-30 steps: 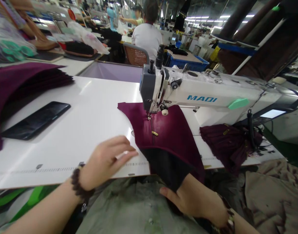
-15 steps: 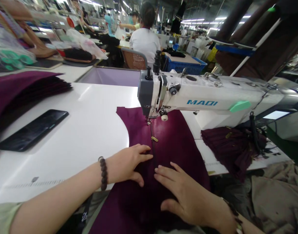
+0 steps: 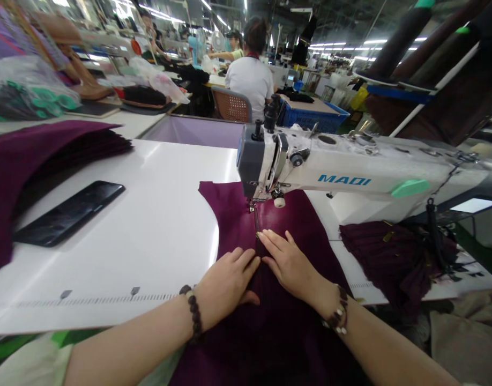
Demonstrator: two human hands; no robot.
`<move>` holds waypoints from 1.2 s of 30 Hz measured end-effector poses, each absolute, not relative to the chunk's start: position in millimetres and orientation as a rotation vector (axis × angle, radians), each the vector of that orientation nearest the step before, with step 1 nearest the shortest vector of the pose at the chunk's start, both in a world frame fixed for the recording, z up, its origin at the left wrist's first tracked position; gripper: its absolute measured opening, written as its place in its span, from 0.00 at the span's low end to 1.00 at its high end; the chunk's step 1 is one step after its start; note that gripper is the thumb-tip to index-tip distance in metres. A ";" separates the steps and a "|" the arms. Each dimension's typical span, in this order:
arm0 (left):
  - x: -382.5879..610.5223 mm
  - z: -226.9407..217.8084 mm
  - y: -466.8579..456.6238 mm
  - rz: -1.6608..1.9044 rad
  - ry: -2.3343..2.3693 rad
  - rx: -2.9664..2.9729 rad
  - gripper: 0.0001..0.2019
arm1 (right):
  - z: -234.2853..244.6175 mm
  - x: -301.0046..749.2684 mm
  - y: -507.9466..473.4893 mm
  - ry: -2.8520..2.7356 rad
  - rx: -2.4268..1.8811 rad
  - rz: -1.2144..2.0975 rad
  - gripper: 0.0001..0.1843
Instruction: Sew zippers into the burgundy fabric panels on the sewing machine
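Purple fabric (image 3: 318, 241) lies under the sewing machine (image 3: 342, 166), its lower part hanging over the table's front edge. A zipper (image 3: 257, 220) runs down the fabric from the presser foot (image 3: 252, 208). My left hand (image 3: 230, 279) rests on the cloth left of the zipper, fingers stretched forward and thumb apart. My right hand (image 3: 290, 262) lies flat on the right side, its fingertips at the zipper beside the gold pull, which they mostly cover. Both hands look open, pressing on the cloth.
A stack of purple pieces (image 3: 49, 145) and a black phone (image 3: 69, 214) lie on the left of the white table (image 3: 169, 214). Gathered purple cloth with zippers (image 3: 382, 257) sits right. Thread cones (image 3: 402, 40) stand above. A co-worker (image 3: 250, 75) sits beyond the machine.
My right hand has moved forward along the zipper to the pull, covering it. My left hand stays beside the zipper. The view has shifted slightly left.
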State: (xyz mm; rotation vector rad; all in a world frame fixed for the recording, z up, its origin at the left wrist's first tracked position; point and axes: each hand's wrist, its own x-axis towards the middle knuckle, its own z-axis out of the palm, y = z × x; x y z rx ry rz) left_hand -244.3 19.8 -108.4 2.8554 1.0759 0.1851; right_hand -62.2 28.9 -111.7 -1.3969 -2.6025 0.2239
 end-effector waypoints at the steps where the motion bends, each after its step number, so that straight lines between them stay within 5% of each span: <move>1: -244.8 -110.3 18.2 0.219 1.096 2.843 0.35 | -110.2 -61.8 28.9 -2.612 -1.397 0.228 0.24; 10: -243.3 -95.7 28.3 0.028 1.022 2.707 0.34 | -110.7 -72.4 24.0 -2.572 -1.530 0.182 0.22; 36: -248.4 -113.9 36.0 0.215 1.020 2.855 0.34 | -115.0 -85.5 40.7 -2.510 -1.593 0.097 0.22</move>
